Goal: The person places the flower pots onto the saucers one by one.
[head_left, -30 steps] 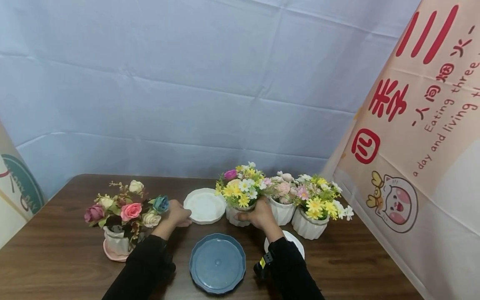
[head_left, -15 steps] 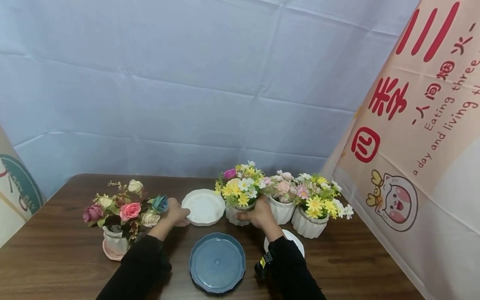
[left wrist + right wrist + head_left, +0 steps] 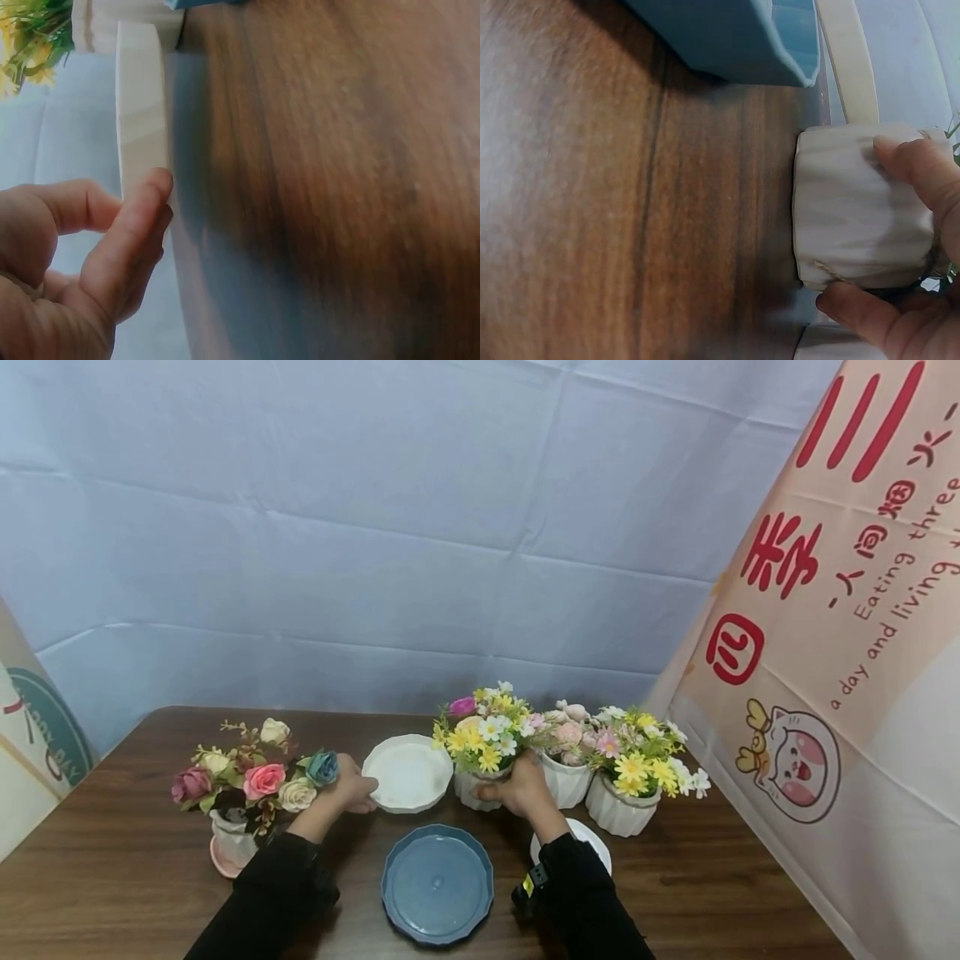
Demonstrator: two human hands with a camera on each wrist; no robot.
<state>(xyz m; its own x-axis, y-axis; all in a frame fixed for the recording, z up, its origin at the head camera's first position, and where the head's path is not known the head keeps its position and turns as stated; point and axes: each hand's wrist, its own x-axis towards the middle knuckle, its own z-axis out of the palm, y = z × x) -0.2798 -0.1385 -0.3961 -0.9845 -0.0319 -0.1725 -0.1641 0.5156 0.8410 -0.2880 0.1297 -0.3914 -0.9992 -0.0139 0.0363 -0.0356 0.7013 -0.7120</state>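
Observation:
My left hand (image 3: 351, 787) pinches the left edge of a white scalloped plate (image 3: 408, 774) between thumb and fingers. The left wrist view has that plate (image 3: 141, 112) edge-on, with a dark shadow on the wood below it. With thumb and fingers around its sides, my right hand (image 3: 521, 787) grips a white ribbed flowerpot (image 3: 467, 792) of yellow and white flowers (image 3: 487, 727). Seen from the right wrist, the flowerpot (image 3: 862, 202) has its base at the tabletop, and the plate's edge is just beyond it.
A blue plate (image 3: 437, 885) lies in front, between the forearms. Two more white flowerpots stand at right, the outer pot (image 3: 622, 806) with yellow flowers. A small white plate (image 3: 592, 843) is partly under the right sleeve. At left, a pot of roses (image 3: 234, 839) sits on a pink saucer (image 3: 219, 864).
My left hand and the white plate have shifted slightly left, away from the flowerpot. My right hand keeps its grip on the pot, which has stayed in place.

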